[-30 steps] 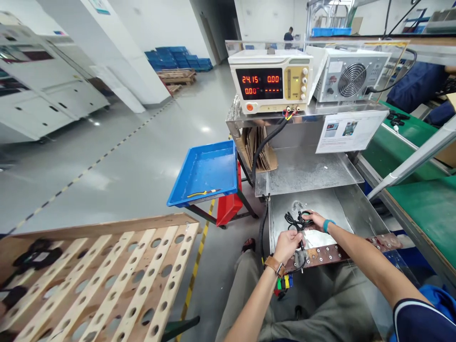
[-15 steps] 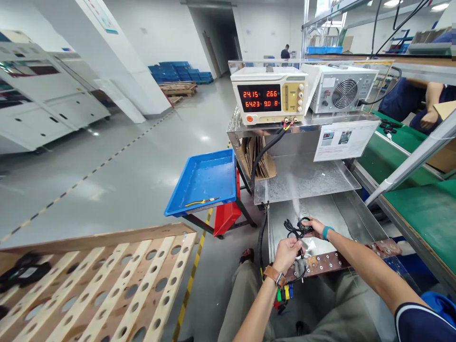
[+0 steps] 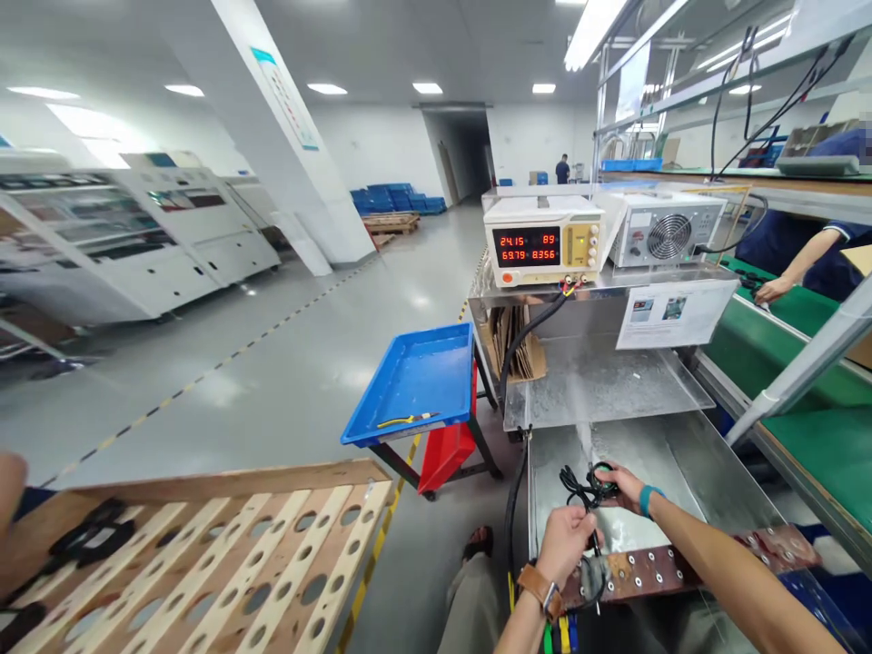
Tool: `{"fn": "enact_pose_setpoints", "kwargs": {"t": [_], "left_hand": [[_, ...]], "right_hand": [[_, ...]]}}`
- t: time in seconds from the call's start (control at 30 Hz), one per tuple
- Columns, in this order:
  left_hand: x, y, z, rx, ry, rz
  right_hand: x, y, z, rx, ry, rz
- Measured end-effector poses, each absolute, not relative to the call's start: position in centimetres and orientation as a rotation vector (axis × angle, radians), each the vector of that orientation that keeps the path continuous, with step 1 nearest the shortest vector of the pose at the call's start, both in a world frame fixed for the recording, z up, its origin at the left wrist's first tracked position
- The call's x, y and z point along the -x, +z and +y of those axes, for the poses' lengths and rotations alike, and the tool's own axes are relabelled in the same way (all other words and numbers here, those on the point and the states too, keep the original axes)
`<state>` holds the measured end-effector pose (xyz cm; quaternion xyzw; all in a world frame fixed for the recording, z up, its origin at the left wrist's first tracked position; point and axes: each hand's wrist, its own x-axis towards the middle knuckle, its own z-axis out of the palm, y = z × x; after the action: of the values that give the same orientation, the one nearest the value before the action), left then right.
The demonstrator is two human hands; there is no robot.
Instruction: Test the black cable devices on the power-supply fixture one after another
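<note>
Black cable in both hands; pliers in blue tray

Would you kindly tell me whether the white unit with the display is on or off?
On: the white unit has red digits lit on its display.

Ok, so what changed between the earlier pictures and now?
The power supply's lower left reading rose from 0.00 to 69.79. The wisp above the round device grew into a taller pale plume. A co-worker's hand reached the black parts on the green bench. The view tilted up. The right hand still holds the round device, the left hand the black cable. The pliers stayed put.
</note>
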<state>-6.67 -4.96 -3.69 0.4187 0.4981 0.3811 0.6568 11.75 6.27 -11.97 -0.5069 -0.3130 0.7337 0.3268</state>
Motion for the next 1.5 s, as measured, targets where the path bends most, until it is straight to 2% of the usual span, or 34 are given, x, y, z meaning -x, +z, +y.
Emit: {"fn": "enact_pose_setpoints", "kwargs": {"t": [0.4, 0.6, 0.83, 1.13, 1.27, 1.5], "left_hand": [[6.7, -4.6, -5.0, -0.926, 0.876, 1.123], [5.4, -3.8, -2.9, -0.965, 1.088, 1.252], [6.7, -1.5, -0.7, -1.445, 1.159, 1.393], [6.6, 2.7, 0.9, -2.201, 0.890, 1.120], [6.0, 3.2, 1.0, -2.300, 0.760, 1.178], [6.1, 2.9, 0.8, -2.221, 0.885, 1.198]], "right_hand": [[-11.6, -11.6, 6.2, 1.356, 1.921, -0.817], [-11.5, -11.3, 6.1, 1.353, 1.943, -0.763], [-12.0, -7.1, 5.4, 1.203, 1.986, -0.739], [-11.2, -1.9, 2.8, 1.127, 2.021, -0.752], [-10.7, -0.3, 1.6, 1.141, 2.033, -0.789], [-11.7, 0.8, 1.4, 1.077, 2.160, -0.695]]}}
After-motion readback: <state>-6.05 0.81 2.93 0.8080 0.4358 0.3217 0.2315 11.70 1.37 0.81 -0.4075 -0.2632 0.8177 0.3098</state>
